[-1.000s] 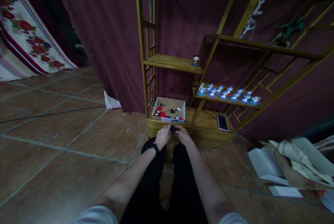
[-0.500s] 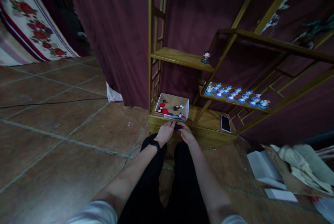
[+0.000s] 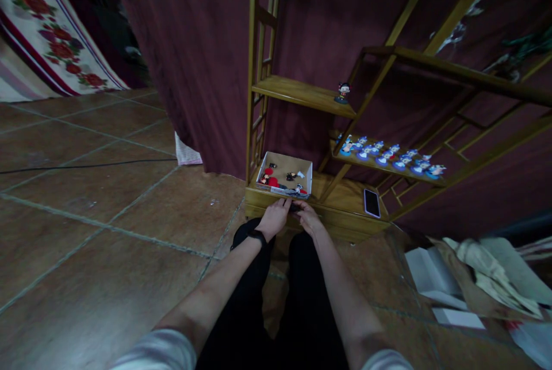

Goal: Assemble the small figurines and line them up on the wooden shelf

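Head view: a small dark piece [image 3: 294,207] sits between the fingertips of the two hands, just in front of the open box and above the gap between the knees. It looks nearly black, and so little of it shows past the fingers that its outline, markings and finish cannot be made out. The left hand [image 3: 275,218], with a dark band [image 3: 257,236] on its wrist, reaches over the piece from one side with its back upward; the right hand [image 3: 307,218] meets it from the other, fingers bent inward. Both pinch the piece between them; the exact placing of each thumb is hidden.

The shallow open box [image 3: 282,163], white outside and brown within, rests on the low wooden cabinet [image 3: 345,223] of the shelf unit. Loose parts lie scattered inside: a bright red rounded part [image 3: 273,182] near the front, a black part [image 3: 291,176] towards the middle with a white part [image 3: 301,174] just beside it, and a small dark part [image 3: 272,165] towards the back left.

To the right, a phone [image 3: 371,203] with a pale edge lies on the cabinet top. Above it, blue-and-white figurines [image 3: 385,155] stand grouped on a shelf, and a single dark-haired figurine [image 3: 344,91] stands upright on the higher shelf at left.
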Available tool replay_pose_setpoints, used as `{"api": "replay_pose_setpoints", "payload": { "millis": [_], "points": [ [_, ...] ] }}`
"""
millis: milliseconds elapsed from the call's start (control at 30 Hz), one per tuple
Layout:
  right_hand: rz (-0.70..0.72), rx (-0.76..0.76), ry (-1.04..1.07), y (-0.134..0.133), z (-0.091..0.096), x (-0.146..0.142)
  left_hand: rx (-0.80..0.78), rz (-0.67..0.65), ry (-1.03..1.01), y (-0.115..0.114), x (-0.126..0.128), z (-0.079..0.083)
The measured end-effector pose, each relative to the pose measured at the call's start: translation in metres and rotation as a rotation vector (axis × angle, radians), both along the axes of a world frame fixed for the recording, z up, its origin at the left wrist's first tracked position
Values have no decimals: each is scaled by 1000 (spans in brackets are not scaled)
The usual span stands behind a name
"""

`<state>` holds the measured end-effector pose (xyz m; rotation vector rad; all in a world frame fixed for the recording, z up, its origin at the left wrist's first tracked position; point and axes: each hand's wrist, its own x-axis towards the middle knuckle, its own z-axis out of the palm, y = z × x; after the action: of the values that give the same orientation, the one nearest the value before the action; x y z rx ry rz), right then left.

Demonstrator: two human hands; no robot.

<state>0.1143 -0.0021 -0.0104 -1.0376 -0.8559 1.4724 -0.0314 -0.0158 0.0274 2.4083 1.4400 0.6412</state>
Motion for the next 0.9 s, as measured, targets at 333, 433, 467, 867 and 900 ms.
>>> {"api": "replay_pose_setpoints", "payload": {
  "millis": [333,433,467,867,900],
  "points": [
    [29,-39,49,-3,3,-1,-227,80,-522,12,-2,-5],
    [70,-16,52,-5,7,-2,-331,76,-675,20,-3,-11],
    [85,-8,54,-5,7,-2,-365,66,-717,22,-3,-13],
    [49,-51,-11,-1,2,-4,-648,82,-1014,38,0,-28],
    [42,-56,-21,-1,3,-4,-666,86,-1024,38,0,-28]
  ]
}}
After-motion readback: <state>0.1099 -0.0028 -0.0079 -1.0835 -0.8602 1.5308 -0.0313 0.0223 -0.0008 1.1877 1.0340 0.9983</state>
